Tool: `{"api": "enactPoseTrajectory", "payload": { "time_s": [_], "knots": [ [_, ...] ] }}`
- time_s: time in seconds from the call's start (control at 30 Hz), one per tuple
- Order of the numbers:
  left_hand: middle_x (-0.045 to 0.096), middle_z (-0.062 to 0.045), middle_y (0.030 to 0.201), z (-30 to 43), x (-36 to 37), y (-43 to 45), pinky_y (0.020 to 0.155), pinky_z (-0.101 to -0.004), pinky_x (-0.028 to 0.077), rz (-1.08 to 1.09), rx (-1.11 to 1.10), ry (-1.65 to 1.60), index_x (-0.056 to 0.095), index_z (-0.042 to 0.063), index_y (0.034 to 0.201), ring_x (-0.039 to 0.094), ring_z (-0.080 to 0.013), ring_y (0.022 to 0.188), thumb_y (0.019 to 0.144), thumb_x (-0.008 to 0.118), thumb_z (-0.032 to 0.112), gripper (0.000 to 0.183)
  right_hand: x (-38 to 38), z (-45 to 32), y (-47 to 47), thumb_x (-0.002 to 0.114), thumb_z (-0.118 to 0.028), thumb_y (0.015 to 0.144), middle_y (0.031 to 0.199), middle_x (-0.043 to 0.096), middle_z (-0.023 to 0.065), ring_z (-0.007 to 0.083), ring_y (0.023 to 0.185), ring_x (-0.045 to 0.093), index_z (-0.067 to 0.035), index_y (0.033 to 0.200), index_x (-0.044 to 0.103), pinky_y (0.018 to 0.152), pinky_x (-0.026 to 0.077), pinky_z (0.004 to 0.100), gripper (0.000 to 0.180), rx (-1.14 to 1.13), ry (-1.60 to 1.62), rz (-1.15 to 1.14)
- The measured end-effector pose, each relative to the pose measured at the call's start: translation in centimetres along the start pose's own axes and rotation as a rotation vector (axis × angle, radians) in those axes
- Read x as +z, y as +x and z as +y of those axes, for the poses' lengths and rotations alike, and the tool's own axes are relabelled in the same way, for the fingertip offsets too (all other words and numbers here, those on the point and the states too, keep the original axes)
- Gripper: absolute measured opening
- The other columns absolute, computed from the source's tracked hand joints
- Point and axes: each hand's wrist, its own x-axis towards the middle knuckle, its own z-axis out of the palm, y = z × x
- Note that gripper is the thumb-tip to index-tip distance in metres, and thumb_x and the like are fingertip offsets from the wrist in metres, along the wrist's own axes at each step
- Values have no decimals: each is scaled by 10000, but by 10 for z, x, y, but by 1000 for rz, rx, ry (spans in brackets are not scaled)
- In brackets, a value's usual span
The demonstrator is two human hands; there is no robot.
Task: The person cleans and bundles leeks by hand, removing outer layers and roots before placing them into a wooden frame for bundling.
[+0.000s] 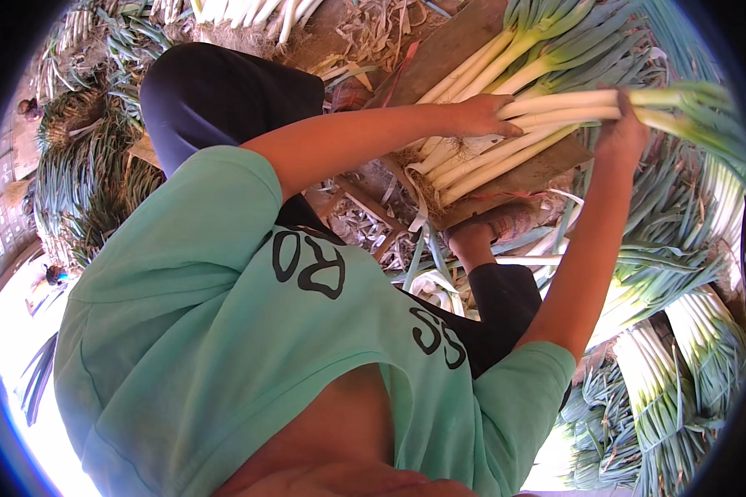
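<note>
My right hand point(621, 133) is closed around a few long green onions point(566, 109), about where the white stalks turn green. At the other end my left hand point(482, 116) grips the same stalks near their lower ends. They are held above a pile of green onions point(491, 164) lying across a low wooden stand point(528, 180). In that pile, roots point(432, 192) point toward me and leaves point(603, 43) spread to the upper right. Part of the pile is hidden behind my left hand and the held stalks.
Red string point(404, 68) lies over the wooden stand. My foot point(503, 223) is beside its near edge. Peeled skins point(373, 233) litter the ground. Tied green-onion bundles point(656, 379) are stacked at right; more onions point(87, 168) stand at left, and white stalks point(255, 12) lie at the top.
</note>
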Motion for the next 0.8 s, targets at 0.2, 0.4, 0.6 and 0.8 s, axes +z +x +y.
{"api": "enactPoseTrajectory", "payload": {
  "time_s": [0.2,0.4,0.6,0.8],
  "knots": [
    [582,-283,994,-107,53,-79,852,-415,446,-40,-323,274,387,-83,1229,578,-376,951,840,557,469,696,-24,189,-51,710,-329,750,1140,467,361,457,1065,492,95,1243,188,918,408,452,835,32,-1196,-92],
    [586,-255,933,-75,27,-65,802,-441,453,-265,-470,596,406,-54,1189,578,-379,911,842,575,393,590,-2,153,-63,627,-329,827,1013,525,377,480,938,543,77,1101,276,796,457,484,603,164,-1232,-192],
    [403,-267,1242,-51,7,-14,899,-421,406,298,65,780,360,-15,1263,457,-388,1105,768,666,344,683,2,182,-61,551,-410,864,843,601,306,438,813,601,83,1108,269,707,490,473,618,188,-1362,-119],
    [63,-262,1452,-73,32,-4,1033,-519,238,210,-84,829,142,3,1411,211,-389,1320,818,537,523,882,-9,110,-28,602,-392,830,876,604,288,430,800,594,33,966,478,711,468,467,463,125,-1229,-55]
  ]
}}
